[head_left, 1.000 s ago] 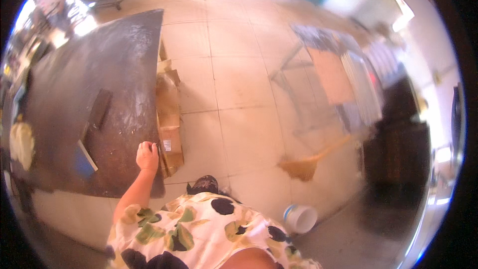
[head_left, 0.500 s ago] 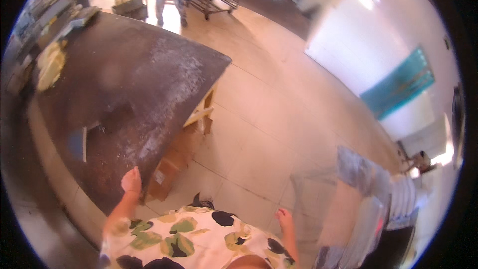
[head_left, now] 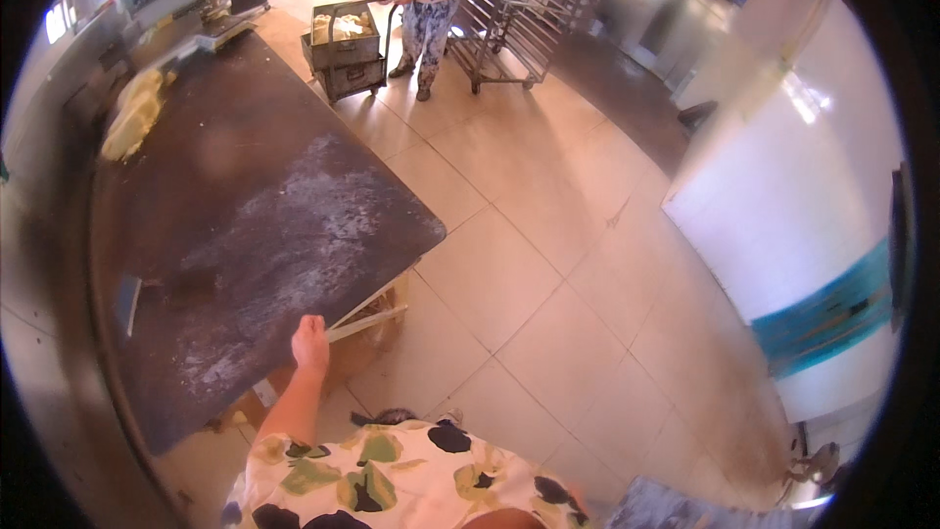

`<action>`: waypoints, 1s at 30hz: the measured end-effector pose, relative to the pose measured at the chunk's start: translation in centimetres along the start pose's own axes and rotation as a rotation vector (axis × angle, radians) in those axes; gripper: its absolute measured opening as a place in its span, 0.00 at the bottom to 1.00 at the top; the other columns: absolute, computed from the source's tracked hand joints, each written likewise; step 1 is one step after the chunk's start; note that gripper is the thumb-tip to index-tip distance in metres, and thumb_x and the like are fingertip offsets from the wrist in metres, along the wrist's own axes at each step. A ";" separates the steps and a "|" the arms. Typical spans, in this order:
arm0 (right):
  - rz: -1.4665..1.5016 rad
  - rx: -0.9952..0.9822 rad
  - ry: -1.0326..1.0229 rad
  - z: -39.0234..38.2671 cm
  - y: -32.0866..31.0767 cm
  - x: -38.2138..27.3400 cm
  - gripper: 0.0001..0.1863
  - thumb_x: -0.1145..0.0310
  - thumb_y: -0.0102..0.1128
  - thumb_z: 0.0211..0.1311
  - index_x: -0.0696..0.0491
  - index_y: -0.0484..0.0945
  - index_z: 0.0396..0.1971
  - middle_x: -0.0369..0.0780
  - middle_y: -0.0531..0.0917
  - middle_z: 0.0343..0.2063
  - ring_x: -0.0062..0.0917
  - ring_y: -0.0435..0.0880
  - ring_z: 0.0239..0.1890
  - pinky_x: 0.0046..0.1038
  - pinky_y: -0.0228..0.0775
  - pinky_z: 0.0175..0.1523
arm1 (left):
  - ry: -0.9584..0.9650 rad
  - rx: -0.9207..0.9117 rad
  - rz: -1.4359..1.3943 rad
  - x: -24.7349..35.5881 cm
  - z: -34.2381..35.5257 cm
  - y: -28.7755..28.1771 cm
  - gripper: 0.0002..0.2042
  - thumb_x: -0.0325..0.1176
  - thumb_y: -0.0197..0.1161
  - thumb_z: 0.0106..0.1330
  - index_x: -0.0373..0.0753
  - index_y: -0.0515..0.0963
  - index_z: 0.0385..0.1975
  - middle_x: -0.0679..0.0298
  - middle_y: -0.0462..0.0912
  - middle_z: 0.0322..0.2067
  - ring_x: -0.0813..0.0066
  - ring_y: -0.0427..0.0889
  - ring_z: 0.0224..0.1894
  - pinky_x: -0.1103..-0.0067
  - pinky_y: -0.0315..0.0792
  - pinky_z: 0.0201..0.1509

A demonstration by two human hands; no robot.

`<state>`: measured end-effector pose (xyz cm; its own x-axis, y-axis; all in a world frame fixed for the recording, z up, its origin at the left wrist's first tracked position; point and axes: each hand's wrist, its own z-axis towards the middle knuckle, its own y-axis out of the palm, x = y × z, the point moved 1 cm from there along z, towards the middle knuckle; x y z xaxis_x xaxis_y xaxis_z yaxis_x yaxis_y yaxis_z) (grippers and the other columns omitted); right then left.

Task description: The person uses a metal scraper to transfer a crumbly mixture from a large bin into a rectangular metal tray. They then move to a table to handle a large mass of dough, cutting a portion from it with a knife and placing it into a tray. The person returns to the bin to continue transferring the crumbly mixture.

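Observation:
My left hand (head_left: 310,341) is closed, with its fingers curled in and nothing visible in it. It is at the near right edge of a dark table (head_left: 225,196), whose top is dusted with white flour (head_left: 304,206); whether it touches the edge I cannot tell. A flat blue and white piece (head_left: 128,304), perhaps a scraper, lies on the table's left side. Farther back on the same side sits a long pale-yellow lump (head_left: 136,116) that looks like dough. My right hand is out of the picture.
A person (head_left: 426,0) stands beyond the table, gripping a wheeled cart with stacked crates (head_left: 343,51) of pale pieces. Tall rolling racks (head_left: 524,15) stand behind. A white wall panel with a teal band (head_left: 822,312) runs along the right; tiled floor (head_left: 529,245) lies between.
My view has turned and moved forward along the table. My left hand is now at its right edge, and my right hand has left the picture. The person and cart appear nearer.

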<state>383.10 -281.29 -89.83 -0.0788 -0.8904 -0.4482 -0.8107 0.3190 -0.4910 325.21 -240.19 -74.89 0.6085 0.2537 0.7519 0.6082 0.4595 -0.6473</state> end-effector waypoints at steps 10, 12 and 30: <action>0.108 -0.242 -0.283 27.7 1.7 -51.6 0.16 0.60 0.50 0.62 0.52 0.71 0.45 0.41 0.81 0.35 0.26 0.80 0.33 0.29 0.70 0.33 | -0.348 0.335 -0.063 8.7 15.0 18.0 0.16 0.42 0.55 0.67 0.35 0.73 0.25 0.57 0.74 0.21 0.66 0.68 0.24 0.71 0.67 0.33; 0.121 -0.342 -0.336 30.2 4.5 -65.9 0.15 0.60 0.51 0.62 0.52 0.72 0.45 0.40 0.81 0.36 0.26 0.81 0.34 0.29 0.70 0.33 | -0.305 0.491 -0.089 10.4 19.7 22.3 0.09 0.35 0.57 0.64 0.36 0.75 0.28 0.57 0.76 0.32 0.64 0.72 0.32 0.73 0.69 0.40; 0.684 -0.836 -0.515 37.0 47.8 -139.2 0.34 0.40 0.47 0.62 0.56 0.63 0.54 0.43 0.77 0.43 0.34 0.77 0.46 0.40 0.69 0.52 | 0.114 0.475 0.323 28.4 54.8 38.3 0.20 0.19 0.58 0.56 0.36 0.73 0.51 0.53 0.61 0.63 0.53 0.61 0.64 0.66 0.59 0.64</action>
<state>376.78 -130.04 -78.53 -0.5539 -0.3230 -0.7674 -0.8324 0.1963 0.5182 337.81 -168.75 -71.45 0.7921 0.3636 0.4903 0.1034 0.7116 -0.6949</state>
